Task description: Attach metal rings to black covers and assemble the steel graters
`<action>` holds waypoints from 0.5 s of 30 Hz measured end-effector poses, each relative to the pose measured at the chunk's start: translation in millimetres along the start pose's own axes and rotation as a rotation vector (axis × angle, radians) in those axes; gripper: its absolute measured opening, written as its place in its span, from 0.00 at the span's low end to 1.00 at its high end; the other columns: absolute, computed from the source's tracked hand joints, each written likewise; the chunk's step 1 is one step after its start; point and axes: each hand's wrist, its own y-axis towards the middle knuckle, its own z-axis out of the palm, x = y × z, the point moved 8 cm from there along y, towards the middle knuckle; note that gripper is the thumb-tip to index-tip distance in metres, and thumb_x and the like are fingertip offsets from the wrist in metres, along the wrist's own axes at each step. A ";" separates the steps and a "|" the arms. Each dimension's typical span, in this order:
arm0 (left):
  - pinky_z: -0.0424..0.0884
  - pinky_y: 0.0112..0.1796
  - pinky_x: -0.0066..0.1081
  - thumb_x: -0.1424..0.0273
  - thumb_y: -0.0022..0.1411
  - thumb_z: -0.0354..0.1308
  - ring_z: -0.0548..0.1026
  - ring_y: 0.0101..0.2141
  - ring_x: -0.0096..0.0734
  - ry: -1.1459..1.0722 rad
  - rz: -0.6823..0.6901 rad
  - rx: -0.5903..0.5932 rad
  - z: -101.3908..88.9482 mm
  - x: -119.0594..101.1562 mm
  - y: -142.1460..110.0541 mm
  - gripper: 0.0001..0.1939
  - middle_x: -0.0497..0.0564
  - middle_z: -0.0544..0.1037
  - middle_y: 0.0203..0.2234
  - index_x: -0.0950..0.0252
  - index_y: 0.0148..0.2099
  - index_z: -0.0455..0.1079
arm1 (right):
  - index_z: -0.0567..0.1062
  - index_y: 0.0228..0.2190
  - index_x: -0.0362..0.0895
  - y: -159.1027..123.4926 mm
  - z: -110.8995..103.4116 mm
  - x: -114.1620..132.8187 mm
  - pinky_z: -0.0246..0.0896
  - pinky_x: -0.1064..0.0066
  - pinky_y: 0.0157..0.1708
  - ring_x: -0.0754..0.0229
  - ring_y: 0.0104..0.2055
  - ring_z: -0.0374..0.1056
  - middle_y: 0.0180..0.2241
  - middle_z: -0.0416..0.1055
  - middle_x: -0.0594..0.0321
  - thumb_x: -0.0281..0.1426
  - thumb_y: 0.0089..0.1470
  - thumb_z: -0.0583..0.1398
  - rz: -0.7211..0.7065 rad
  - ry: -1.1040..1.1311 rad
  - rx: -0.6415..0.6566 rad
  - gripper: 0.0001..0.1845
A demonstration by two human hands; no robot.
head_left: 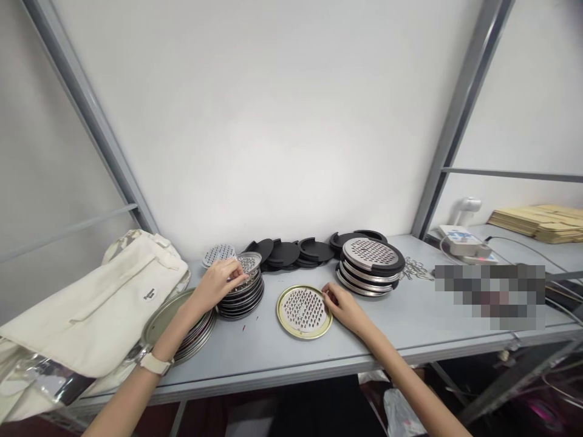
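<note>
Our gold-rimmed dish [304, 334] lay flat near the middle of the surface [259, 349], open side up, with a pale perforated disc [305, 309] inside it, rough-looking holes facing the ceiling; both were round, so we found no long axis. Our right hand [337, 303] had its bent fingertips at the dish's right rim. Our left hand [223, 282] reached over a stack of thin, round metal pieces [239, 303], thumb and fingers near its shiny top. From that viewpoint, we could not tell whether either hand had closed on the metal. Behind the dish, matte black round pieces [314, 250] with raised, curved rims overlapped; to the right stood a silver-and-black banded stack [368, 282]. A creased cream cloth bag [91, 303] slumped at the left.
</note>
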 end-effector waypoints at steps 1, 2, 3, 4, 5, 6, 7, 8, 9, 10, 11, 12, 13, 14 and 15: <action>0.61 0.39 0.33 0.60 0.68 0.47 0.68 0.31 0.32 0.088 0.044 -0.050 -5.2 -5.9 -0.3 0.16 0.48 0.72 0.29 0.64 0.33 0.65 | 0.67 0.33 0.43 0.0 -0.2 0.3 0.55 0.70 0.30 0.61 0.28 0.62 0.26 0.65 0.64 0.32 0.60 0.49 -0.001 -0.001 0.000 0.09; 0.60 0.40 0.34 0.62 0.69 0.46 0.68 0.32 0.32 0.166 0.077 -0.104 -10.4 -10.8 -0.8 0.15 0.49 0.72 0.30 0.64 0.34 0.65 | 0.67 0.33 0.43 0.1 -0.4 0.5 0.55 0.70 0.30 0.61 0.28 0.62 0.26 0.64 0.64 0.32 0.60 0.49 0.000 -0.003 0.000 0.09; 0.60 0.40 0.34 0.64 0.70 0.46 0.68 0.32 0.32 0.230 0.098 -0.160 -15.3 -14.3 -1.3 0.14 0.49 0.72 0.30 0.64 0.34 0.65 | 0.67 0.33 0.43 0.2 -0.4 0.8 0.55 0.70 0.30 0.61 0.28 0.62 0.26 0.64 0.64 0.32 0.60 0.49 0.002 -0.005 0.001 0.09; 0.60 0.40 0.34 0.65 0.70 0.45 0.68 0.32 0.32 0.281 0.110 -0.215 -19.7 -16.6 -1.8 0.13 0.50 0.72 0.31 0.64 0.35 0.65 | 0.67 0.33 0.43 0.2 -0.4 1.1 0.55 0.70 0.30 0.61 0.28 0.62 0.26 0.64 0.64 0.32 0.60 0.49 0.003 -0.006 0.003 0.09; 0.60 0.39 0.34 0.67 0.70 0.46 0.68 0.32 0.33 0.323 0.115 -0.270 -23.9 -17.7 -2.4 0.12 0.50 0.72 0.30 0.64 0.35 0.65 | 0.67 0.33 0.43 0.2 -0.4 1.4 0.55 0.70 0.30 0.61 0.28 0.62 0.26 0.64 0.64 0.32 0.60 0.49 0.006 -0.007 0.005 0.09; 0.60 0.39 0.33 0.67 0.70 0.46 0.68 0.32 0.33 0.357 0.117 -0.328 -27.8 -18.3 -3.4 0.11 0.50 0.72 0.30 0.65 0.35 0.65 | 0.67 0.33 0.43 0.1 -0.4 1.6 0.55 0.70 0.30 0.61 0.28 0.62 0.26 0.64 0.64 0.32 0.60 0.49 0.008 -0.007 0.008 0.09; 0.61 0.39 0.33 0.68 0.69 0.47 0.68 0.33 0.33 0.381 0.118 -0.383 -31.4 -18.7 -4.7 0.10 0.50 0.72 0.30 0.65 0.35 0.65 | 0.67 0.33 0.43 -0.1 -0.5 1.9 0.56 0.70 0.30 0.61 0.28 0.62 0.26 0.64 0.64 0.32 0.60 0.49 0.010 -0.007 0.009 0.10; 0.61 0.39 0.33 0.69 0.69 0.48 0.69 0.33 0.33 0.394 0.121 -0.438 -34.7 -19.7 -6.7 0.09 0.51 0.72 0.29 0.65 0.35 0.65 | 0.67 0.33 0.43 -0.2 -0.5 2.2 0.56 0.70 0.30 0.61 0.28 0.62 0.26 0.64 0.64 0.32 0.60 0.49 0.010 -0.007 0.010 0.10; 0.61 0.39 0.33 0.69 0.68 0.50 0.69 0.32 0.33 0.397 0.129 -0.487 -37.6 -21.8 -9.1 0.08 0.51 0.73 0.29 0.65 0.35 0.66 | 0.67 0.33 0.43 -0.4 -0.7 2.6 0.56 0.70 0.30 0.61 0.28 0.62 0.26 0.64 0.64 0.33 0.60 0.49 0.008 -0.008 0.009 0.10; 0.61 0.39 0.33 0.70 0.68 0.51 0.69 0.32 0.33 0.389 0.143 -0.529 -40.2 -25.6 -11.9 0.07 0.50 0.73 0.29 0.65 0.35 0.66 | 0.67 0.33 0.43 -0.6 -0.8 3.0 0.57 0.70 0.30 0.61 0.28 0.62 0.26 0.64 0.64 0.33 0.60 0.49 0.007 -0.010 0.008 0.10; 0.62 0.38 0.32 0.70 0.67 0.52 0.69 0.32 0.32 0.369 0.161 -0.567 -43.0 -31.5 -15.1 0.06 0.50 0.73 0.28 0.65 0.35 0.66 | 0.68 0.33 0.43 -0.7 -1.0 3.4 0.57 0.70 0.30 0.61 0.27 0.62 0.26 0.64 0.64 0.33 0.61 0.49 0.007 -0.012 0.006 0.10; 0.62 0.37 0.31 0.70 0.66 0.54 0.69 0.31 0.31 0.335 0.186 -0.586 -45.0 -39.6 -17.8 0.06 0.49 0.73 0.28 0.64 0.35 0.66 | 0.68 0.34 0.43 -0.7 -1.6 3.9 0.58 0.69 0.31 0.61 0.28 0.62 0.27 0.64 0.64 0.33 0.61 0.49 0.008 -0.015 -0.002 0.11; 0.62 0.36 0.31 0.71 0.65 0.55 0.69 0.30 0.30 0.276 0.203 -0.608 -48.1 -48.7 -20.7 0.06 0.48 0.73 0.27 0.64 0.34 0.66 | 0.68 0.34 0.43 -0.7 -3.1 4.5 0.59 0.69 0.31 0.61 0.28 0.63 0.28 0.64 0.63 0.34 0.61 0.49 0.010 -0.016 -0.017 0.11; 0.61 0.34 0.30 0.71 0.65 0.56 0.67 0.28 0.29 0.193 0.197 -0.629 -52.0 -57.3 -23.1 0.06 0.47 0.72 0.25 0.64 0.33 0.66 | 0.68 0.35 0.43 -0.8 -5.3 5.8 0.60 0.69 0.33 0.61 0.29 0.63 0.29 0.64 0.62 0.35 0.61 0.49 0.009 -0.015 -0.041 0.12; 0.62 0.33 0.29 0.70 0.65 0.56 0.67 0.28 0.28 0.080 0.169 -0.643 -55.4 -64.6 -24.3 0.07 0.47 0.71 0.25 0.64 0.32 0.66 | 0.69 0.36 0.43 -0.9 -8.3 8.0 0.61 0.68 0.34 0.60 0.30 0.64 0.31 0.64 0.60 0.36 0.62 0.49 0.004 -0.007 -0.070 0.12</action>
